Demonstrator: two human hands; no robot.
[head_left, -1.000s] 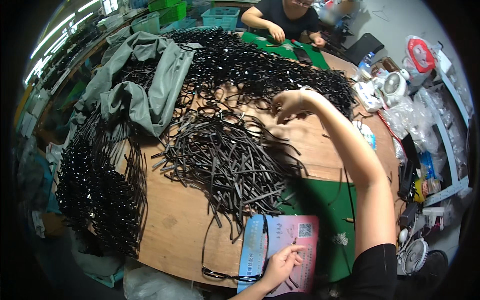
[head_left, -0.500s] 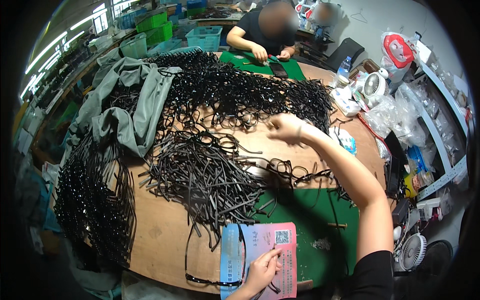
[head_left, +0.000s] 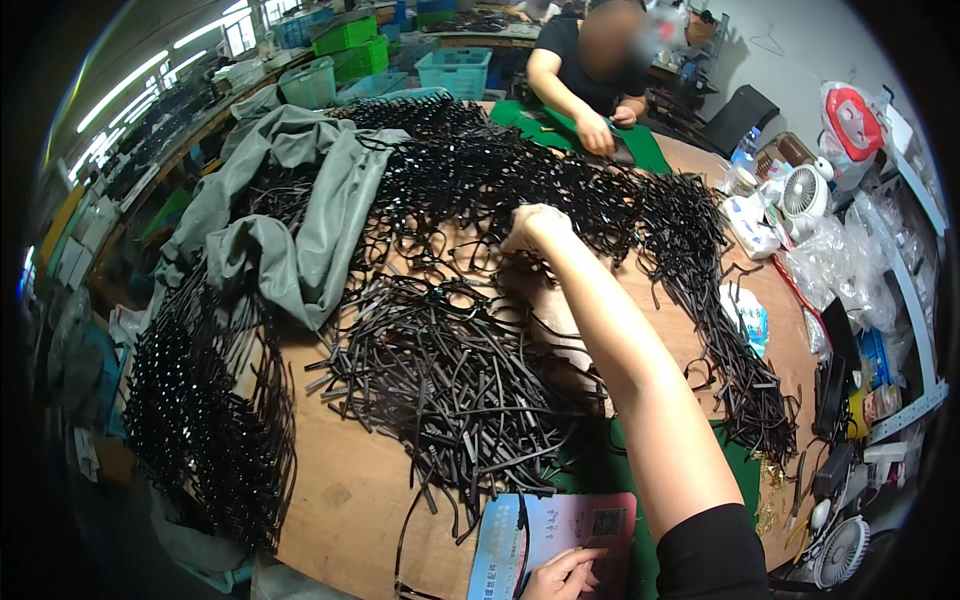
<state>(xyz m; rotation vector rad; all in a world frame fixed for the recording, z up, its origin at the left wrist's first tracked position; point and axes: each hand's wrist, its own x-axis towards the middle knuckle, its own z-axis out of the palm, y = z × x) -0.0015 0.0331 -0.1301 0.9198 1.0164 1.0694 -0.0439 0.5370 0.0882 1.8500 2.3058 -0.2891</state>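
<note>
1. The right hand point(head_left: 540, 228) reaches far across the wooden table point(head_left: 335, 490), its forearm slanting in from the near right; its fingers are bent at the near side of a long bank of glossy black eyeglass frames point(head_left: 570, 185); the fingertips are partly hidden, so I cannot tell whether they pinch a frame.
2. The left hand point(head_left: 563, 577) is low at the near edge, over a blue-and-pink printed card point(head_left: 550, 525); its fingers are curled close together; whether they pinch anything cannot be told.
3. A single pair of black-rimmed glasses point(head_left: 401, 545) is just left of that hand; one temple crosses the card, the other lies over bare wood; its near part runs out of view.
4. A loose heap of matt black temples point(head_left: 450, 390) fills the middle, reaching the card's far edge; a dense stack of black frames point(head_left: 205, 410) lines the left edge, a grey-green cloth point(head_left: 345, 215) beyond it.
5. Open room: a bare wooden strip runs at near left, between stack and card; a smaller patch lies right of the forearm, bounded by black temples point(head_left: 735, 375) fanned along the right side; a green mat point(head_left: 737, 462) shows on both sides of the forearm.
6. At the far edge a co-worker point(head_left: 597, 60) bends over another green mat point(head_left: 510, 117).
</note>
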